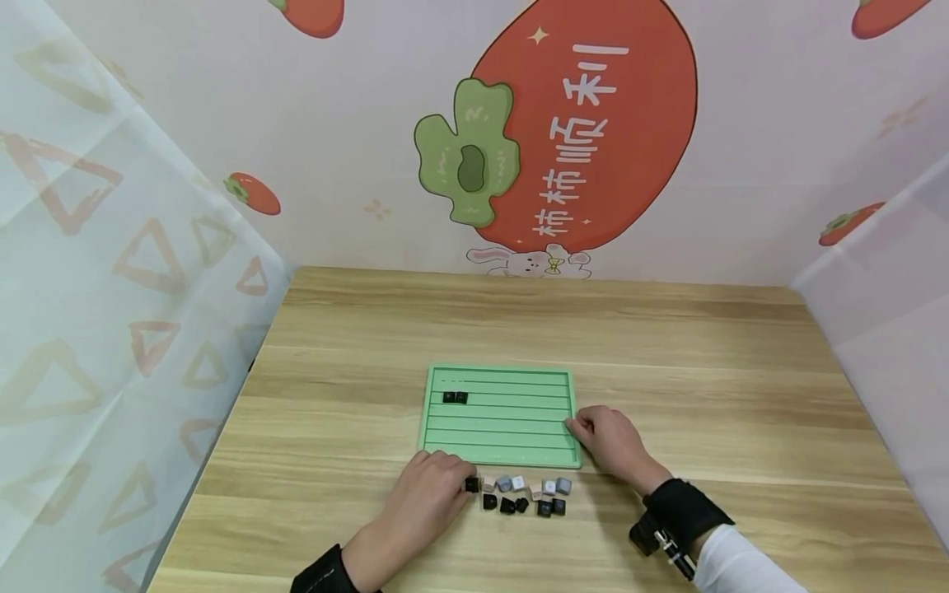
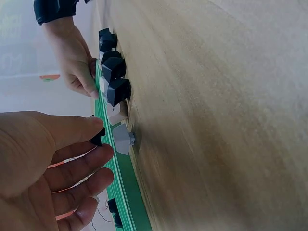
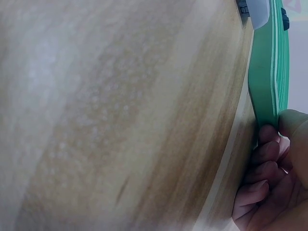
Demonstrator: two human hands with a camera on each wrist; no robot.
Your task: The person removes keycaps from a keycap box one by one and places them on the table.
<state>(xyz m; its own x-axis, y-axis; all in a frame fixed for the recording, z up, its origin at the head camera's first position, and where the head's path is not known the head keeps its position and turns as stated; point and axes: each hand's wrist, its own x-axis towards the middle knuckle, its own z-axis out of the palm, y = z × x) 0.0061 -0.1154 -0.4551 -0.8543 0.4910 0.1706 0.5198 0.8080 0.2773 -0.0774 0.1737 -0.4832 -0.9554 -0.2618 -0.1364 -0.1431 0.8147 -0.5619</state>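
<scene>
My left hand (image 1: 432, 492) pinches a black keycap (image 1: 472, 484) between thumb and index finger, just below the front edge of a green ridged tray (image 1: 504, 455). In the left wrist view that keycap (image 2: 98, 138) is partly covered by the fingertips. With thumb over the rim and fingers curled beneath it, my right hand (image 1: 614, 443) grips the tray's right edge. Two black keycaps (image 1: 455, 397) sit side by side on an upper row at the tray's left. Loose keycaps in white, grey, pinkish and black (image 1: 507, 506) lie in front of the tray.
Beneath everything is a wood-grain table (image 1: 356, 346). A backdrop with a large red persimmon print (image 1: 638, 123) rises behind it, and patterned cloth (image 1: 96, 272) hangs along the left side. Another pale cloth (image 1: 890, 313) borders the right.
</scene>
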